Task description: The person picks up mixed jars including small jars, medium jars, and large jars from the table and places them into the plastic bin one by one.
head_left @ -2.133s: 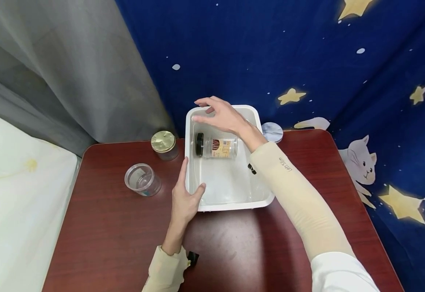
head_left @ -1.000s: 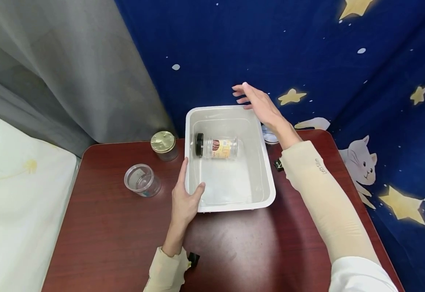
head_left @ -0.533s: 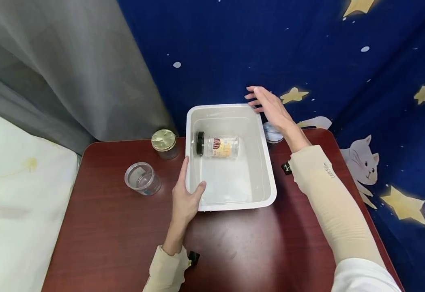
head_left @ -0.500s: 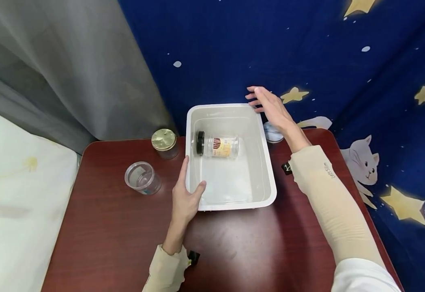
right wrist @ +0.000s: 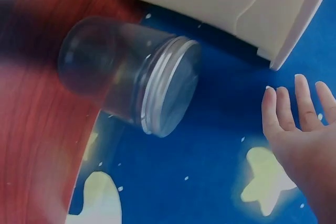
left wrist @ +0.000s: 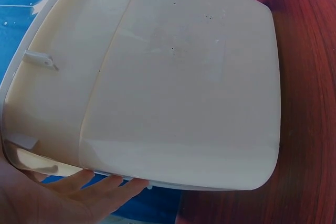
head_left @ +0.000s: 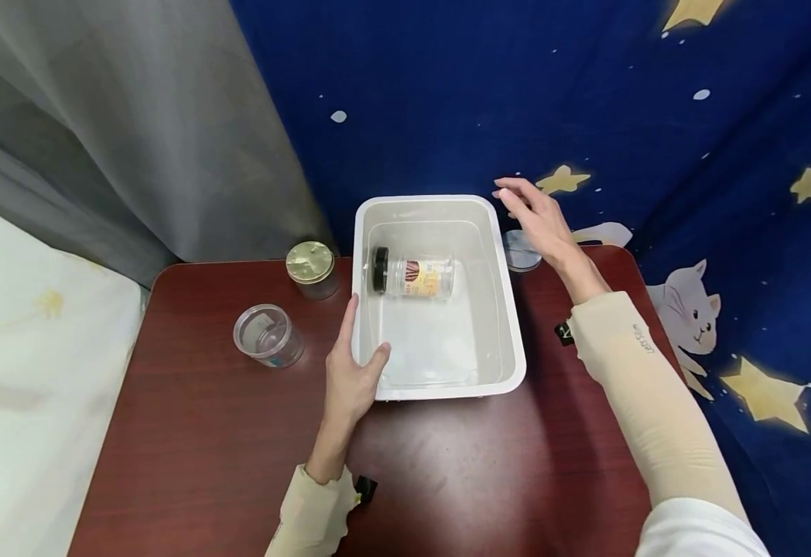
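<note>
A white plastic bin (head_left: 433, 393) stands mid-table, with a clear jar (head_left: 415, 278) lying on its side inside, black lid to the left. At the bin's left rim my left hand (head_left: 351, 381) holds on, thumb over the edge and fingers along the outer wall. In the left wrist view its fingers (left wrist: 113, 190) press against the bin's outside. My right hand (head_left: 541, 224) is in the air beyond the bin's back right corner, fingers loosely bent and holding nothing. Nearest to it stands a clear jar with a silver lid (right wrist: 173, 87), partly hidden by that hand in the head view.
Left of the bin, a gold-lidded jar (head_left: 311, 267) stands near the table's back edge. In front of it is an uncovered clear jar (head_left: 269, 336). The dark red table (head_left: 224, 449) ends at a blue starry curtain (head_left: 405, 93) and a grey curtain (head_left: 134, 116).
My right hand has moved right from over the bin, past its back corner, toward the silver-lidded jar. My left hand stays on the bin's rim.
</note>
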`<state>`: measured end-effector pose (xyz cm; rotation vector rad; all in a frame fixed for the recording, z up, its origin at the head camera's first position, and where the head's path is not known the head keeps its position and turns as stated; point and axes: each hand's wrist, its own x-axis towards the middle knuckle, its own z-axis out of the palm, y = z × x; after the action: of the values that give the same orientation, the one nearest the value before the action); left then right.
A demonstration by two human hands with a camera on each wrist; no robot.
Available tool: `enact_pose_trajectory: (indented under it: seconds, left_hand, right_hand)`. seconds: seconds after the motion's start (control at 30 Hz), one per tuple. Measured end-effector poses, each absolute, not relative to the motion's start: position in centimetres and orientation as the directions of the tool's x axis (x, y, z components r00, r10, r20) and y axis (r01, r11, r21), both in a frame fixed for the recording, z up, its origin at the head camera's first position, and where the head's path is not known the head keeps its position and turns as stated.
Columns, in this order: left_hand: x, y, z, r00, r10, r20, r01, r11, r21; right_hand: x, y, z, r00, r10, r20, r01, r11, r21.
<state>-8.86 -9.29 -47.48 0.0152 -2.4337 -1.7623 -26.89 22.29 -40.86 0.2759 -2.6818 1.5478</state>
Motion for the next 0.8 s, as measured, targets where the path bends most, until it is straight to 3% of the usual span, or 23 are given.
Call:
enact_pose_trajectory:
  seconds: [0.8]
  left_hand:
    - [-9.0,-9.5,-47.7,-0.991,-0.083,0.109,0.077,0.32,0.944]
  right_hand:
    - [-25.8,25.1,-43.6,-0.992,-0.044,0.122,-0.126,0.537,-0.834]
